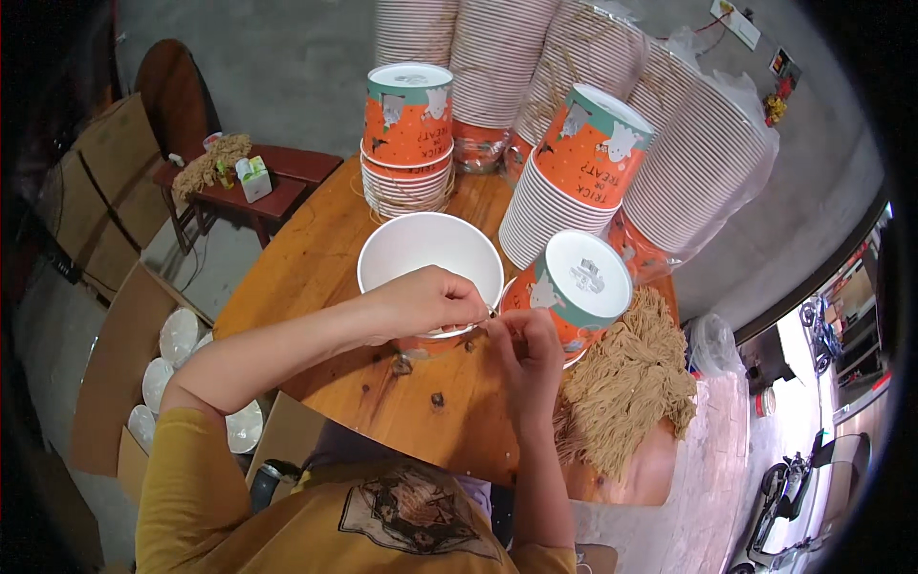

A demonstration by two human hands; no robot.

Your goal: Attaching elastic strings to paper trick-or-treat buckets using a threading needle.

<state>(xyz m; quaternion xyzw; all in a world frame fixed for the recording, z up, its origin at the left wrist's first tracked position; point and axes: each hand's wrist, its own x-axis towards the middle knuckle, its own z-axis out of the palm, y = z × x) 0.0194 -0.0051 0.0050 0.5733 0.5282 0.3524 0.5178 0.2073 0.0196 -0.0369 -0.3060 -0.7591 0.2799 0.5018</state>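
A white paper bucket [421, 244] with an orange outside stands upright on the wooden table in front of me, its mouth facing up. My left hand [435, 298] reaches across its near rim, fingertips pinched together. Just right of that, my right hand [529, 346] is also closed in a pinch, and the two sets of fingertips meet at the bucket's right rim. Something small and dark shows between them, too small to name. Close to my right hand is an upturned orange and green bucket [585, 277]. A bundle of tan cords [626, 383] lies beside my right forearm.
Stacked upturned buckets [406, 120] and a taller leaning stack [583, 153] stand behind. Plastic-wrapped bucket stacks [703, 143] line the table's back. At left, a cardboard box [115, 383] holds several white buckets; a red bench [296, 167] carries more cords [215, 163].
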